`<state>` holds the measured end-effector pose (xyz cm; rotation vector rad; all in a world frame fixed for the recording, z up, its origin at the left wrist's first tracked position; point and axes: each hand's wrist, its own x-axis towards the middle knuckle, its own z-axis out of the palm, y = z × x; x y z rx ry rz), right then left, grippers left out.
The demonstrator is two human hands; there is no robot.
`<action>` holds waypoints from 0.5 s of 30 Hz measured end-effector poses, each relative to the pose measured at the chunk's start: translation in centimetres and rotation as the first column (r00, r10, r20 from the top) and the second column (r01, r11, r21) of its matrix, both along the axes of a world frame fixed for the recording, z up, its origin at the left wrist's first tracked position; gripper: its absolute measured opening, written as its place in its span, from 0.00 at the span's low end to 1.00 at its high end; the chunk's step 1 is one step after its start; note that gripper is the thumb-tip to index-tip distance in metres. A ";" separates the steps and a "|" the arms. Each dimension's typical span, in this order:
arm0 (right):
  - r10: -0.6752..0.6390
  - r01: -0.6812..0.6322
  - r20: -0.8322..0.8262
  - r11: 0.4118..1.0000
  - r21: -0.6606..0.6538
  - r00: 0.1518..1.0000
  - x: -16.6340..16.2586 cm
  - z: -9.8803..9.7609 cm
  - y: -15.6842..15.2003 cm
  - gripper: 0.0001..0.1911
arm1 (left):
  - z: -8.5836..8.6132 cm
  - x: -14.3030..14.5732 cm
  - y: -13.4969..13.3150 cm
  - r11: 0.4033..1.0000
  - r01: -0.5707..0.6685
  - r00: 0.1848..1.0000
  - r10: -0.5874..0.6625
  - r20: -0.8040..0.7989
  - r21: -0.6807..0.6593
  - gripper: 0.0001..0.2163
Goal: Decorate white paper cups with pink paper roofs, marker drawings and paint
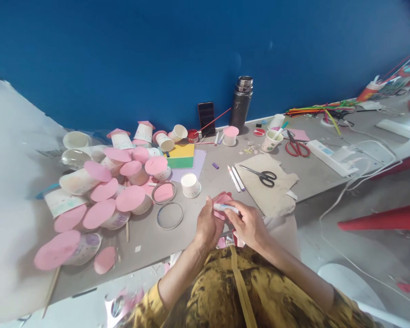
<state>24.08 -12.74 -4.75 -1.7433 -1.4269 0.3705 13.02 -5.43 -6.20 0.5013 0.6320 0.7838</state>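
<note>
Watching remotely through the head camera, I take the white paper cup (190, 186) standing upright on the grey table (146, 255) as my landmark. Both hands are on the near side of it and to its right, close to the person's body and close to each other.

The left hand (207, 224) is cupped around a curled piece of pink paper (222, 198), thumb raised along the paper's left side. The right hand (251, 223) is drawn narrow, fingers pinching a slim white tube with blue print (224, 207), which could be a glue stick.

The relation I judge to matter most is how that tube lies against the paper. Its long axis runs nearly crosswise, free end pointing left toward the left thumb, rear end under the right fingers. The pink paper sits behind and beneath it, so the left hand bears the paper and the right hand is just beside it. I cannot tell whether the tube's tip touches the paper.

Well left of the cup, I see a crowd of paper cups with flat pink paper tops (131, 199). Right of the cup, beyond two slim white pens with purple ends (238, 178), black-handled metal scissors (263, 175) rest on a torn beige sheet (276, 200).
</note>
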 end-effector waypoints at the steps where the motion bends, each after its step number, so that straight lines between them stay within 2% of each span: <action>1: -0.006 0.005 -0.042 1.000 -0.031 0.999 0.0 -0.1 0.0 0.15 | 0.0 0.0 -0.2 1.000 0.003 1.000 -0.003 0.013 -0.005 0.26; 4: -0.031 0.024 -0.108 0.997 -0.068 0.994 0.0 0.0 0.2 0.18 | 0.1 0.2 -0.7 1.000 0.009 0.999 -0.009 0.040 0.004 0.26; 8: -0.101 0.100 -0.081 0.995 -0.014 0.992 0.2 0.3 0.4 0.18 | 0.5 0.1 -1.3 0.990 -0.113 0.993 0.115 -0.018 0.086 0.23; 12: -0.144 0.143 0.022 0.989 0.043 0.989 0.3 0.2 0.5 0.17 | 0.4 -0.3 -2.0 0.971 -0.140 0.981 0.163 -0.106 0.193 0.22; 15: -0.190 0.171 0.151 0.977 0.129 0.970 0.3 -0.1 0.6 0.15 | -0.2 -0.6 -2.5 0.968 -0.118 0.987 0.139 -0.081 0.221 0.23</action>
